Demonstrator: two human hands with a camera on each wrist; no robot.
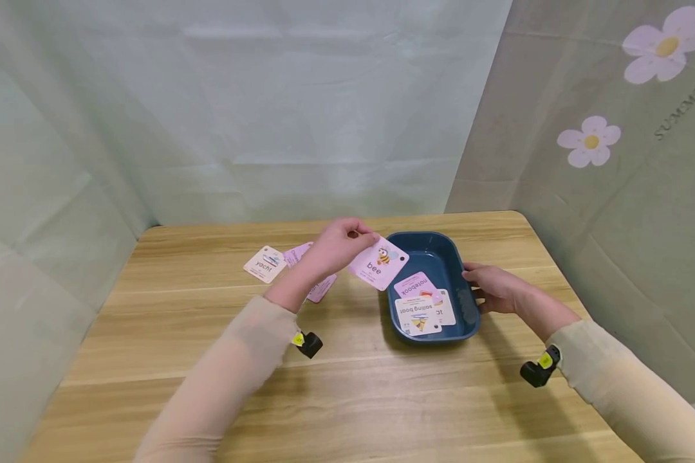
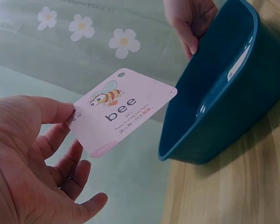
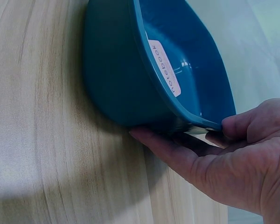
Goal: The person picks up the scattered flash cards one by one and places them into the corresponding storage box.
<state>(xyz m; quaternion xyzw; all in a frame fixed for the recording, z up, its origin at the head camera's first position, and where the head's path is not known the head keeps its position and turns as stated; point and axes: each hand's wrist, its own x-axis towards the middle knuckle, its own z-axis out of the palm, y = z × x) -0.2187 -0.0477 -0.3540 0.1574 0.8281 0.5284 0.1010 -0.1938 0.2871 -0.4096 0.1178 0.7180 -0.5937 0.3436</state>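
Note:
Between thumb and fingertips, my left hand pinches a pink flash card printed with a bee, held in the air by the left rim of a dark blue plastic tray. My right hand grips the tray's right side; in the right wrist view the thumb lies at the rim and the other fingers are against the outer wall. Inside the tray lie a pink notebook card, a white sailing boat card and a partly covered white card.
Left of the tray, a white yacht card lies on the wooden table. Beside it are two pink cards, one behind the left hand and another partly hidden by the left forearm. Fabric walls enclose the back and sides.

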